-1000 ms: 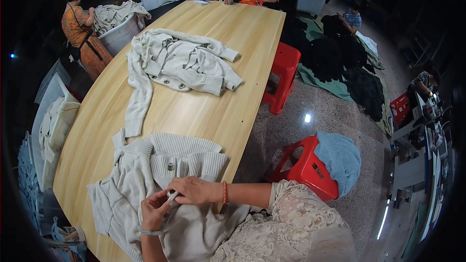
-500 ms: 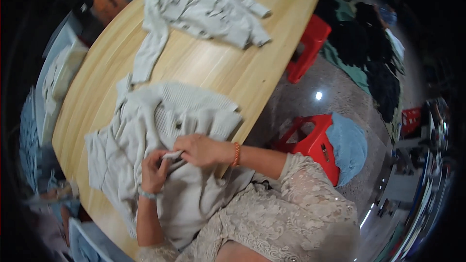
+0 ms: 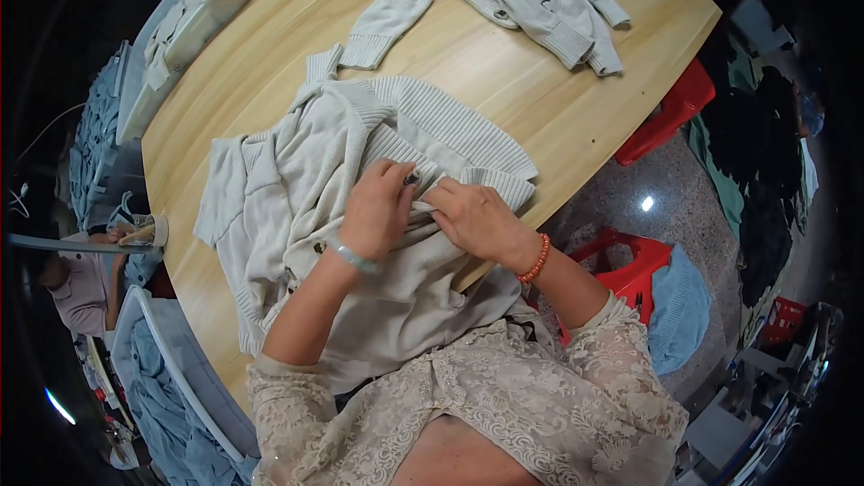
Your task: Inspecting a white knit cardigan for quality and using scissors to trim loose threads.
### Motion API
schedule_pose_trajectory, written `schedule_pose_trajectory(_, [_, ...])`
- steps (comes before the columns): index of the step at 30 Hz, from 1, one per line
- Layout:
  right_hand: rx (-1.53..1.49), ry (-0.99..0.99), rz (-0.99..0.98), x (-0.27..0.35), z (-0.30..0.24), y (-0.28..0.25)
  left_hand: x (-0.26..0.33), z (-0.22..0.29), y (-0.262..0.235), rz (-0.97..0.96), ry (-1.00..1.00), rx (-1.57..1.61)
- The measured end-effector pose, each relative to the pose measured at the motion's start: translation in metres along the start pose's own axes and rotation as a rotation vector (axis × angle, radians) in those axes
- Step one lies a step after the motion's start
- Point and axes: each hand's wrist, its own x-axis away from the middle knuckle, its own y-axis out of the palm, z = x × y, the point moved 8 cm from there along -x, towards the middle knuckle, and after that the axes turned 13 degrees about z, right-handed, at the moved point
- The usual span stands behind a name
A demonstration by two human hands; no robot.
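A pale grey knitted cardigan lies rumpled on the table in front of me, its lower part spilling over the near edge. My left hand is closed, pinching the ribbed front band beside a dark button. Just to its right, my right hand grips the same band, fingertips bent into the knit. Another dark button shows on the cloth left of my left wrist. Folds and fingers partly hide the band between the two hands.
A second pale grey buttoned cardigan lies farther back on the wooden table. Bins of clothes flank the left side, where another person sits. On the right are red stools, one draped with blue knitwear, and dark cloth piles.
My view has shifted, so the table appears farther left and higher. My hands have gone from a pinched piece of the cardigan to its ribbed band, near a button.
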Motion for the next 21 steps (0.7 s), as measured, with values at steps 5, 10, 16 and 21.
schedule_pose_trajectory(5, [-0.122, -0.024, 0.062, 0.005, 0.003, 0.006, -0.013, -0.031, 0.019, -0.134, -0.031, -0.094])
schedule_pose_trajectory(10, [-0.170, 0.079, 0.149, 0.002, 0.007, 0.000, -0.008, -0.054, 0.036, -0.217, -0.509, 0.430])
schedule_pose_trajectory(16, [-0.220, 0.126, 0.209, -0.003, 0.015, 0.017, 0.003, -0.063, 0.019, -0.138, -0.765, 0.600])
schedule_pose_trajectory(21, [0.075, 0.022, 0.183, 0.005, -0.004, 0.012, 0.004, -0.059, 0.020, -0.136, -0.662, 0.571])
